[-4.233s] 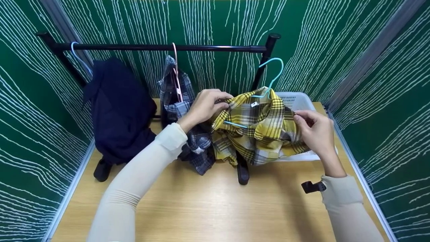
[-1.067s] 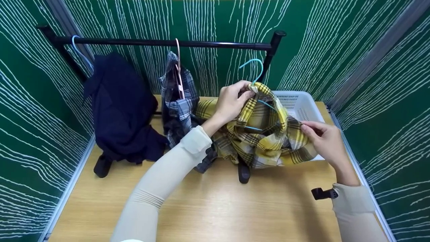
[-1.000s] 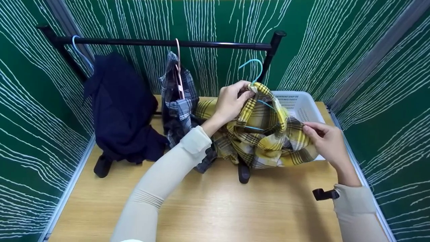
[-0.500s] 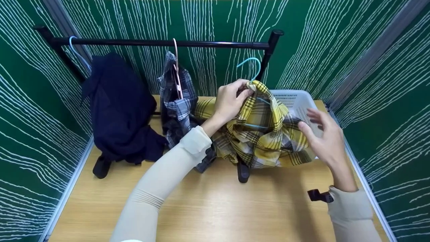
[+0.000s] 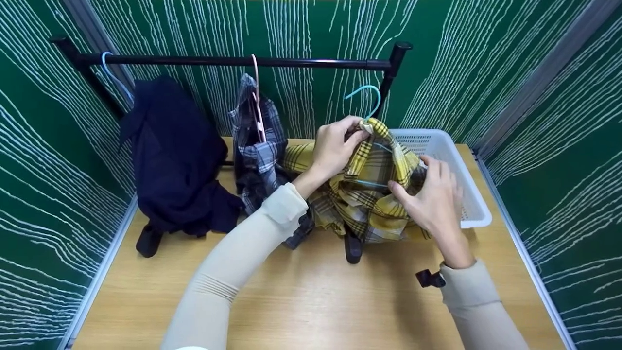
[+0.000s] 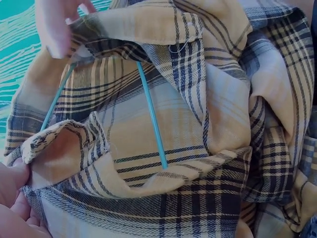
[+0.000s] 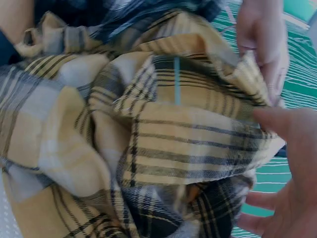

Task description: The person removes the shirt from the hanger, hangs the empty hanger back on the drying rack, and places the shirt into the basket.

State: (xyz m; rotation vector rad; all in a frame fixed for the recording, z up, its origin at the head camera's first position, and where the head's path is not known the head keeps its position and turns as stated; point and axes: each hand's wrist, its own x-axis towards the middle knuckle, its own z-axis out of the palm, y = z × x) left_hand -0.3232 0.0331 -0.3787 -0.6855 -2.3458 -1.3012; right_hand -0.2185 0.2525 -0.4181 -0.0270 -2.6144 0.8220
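The yellow plaid shirt (image 5: 388, 223) hangs around a light blue hanger (image 5: 378, 97), whose hook sticks up in front of the rack's right post. My left hand (image 5: 333, 148) pinches the back of the collar at the hook's base. In the left wrist view, the hanger's blue bars (image 6: 151, 114) show inside the neck opening. My right hand (image 5: 435, 199) is at the right side of the collar, thumb at its edge, fingers spread and slightly blurred. In the right wrist view, thumb and fingers of the right hand (image 7: 302, 168) stand apart around the collar side.
A black rack bar (image 5: 194, 60) runs across the back, carrying a navy garment (image 5: 170, 160) and a grey-blue plaid shirt (image 5: 265, 160) on a pink hanger (image 5: 257, 107). A white basket (image 5: 478, 209) stands behind the shirt at right, on the wooden table (image 5: 301, 301). Green walls enclose the sides.
The left hand shifted right from the collar's left side to the hook's base. My right hand let go of the shirt's right shoulder, opened, and moved left to the collar.
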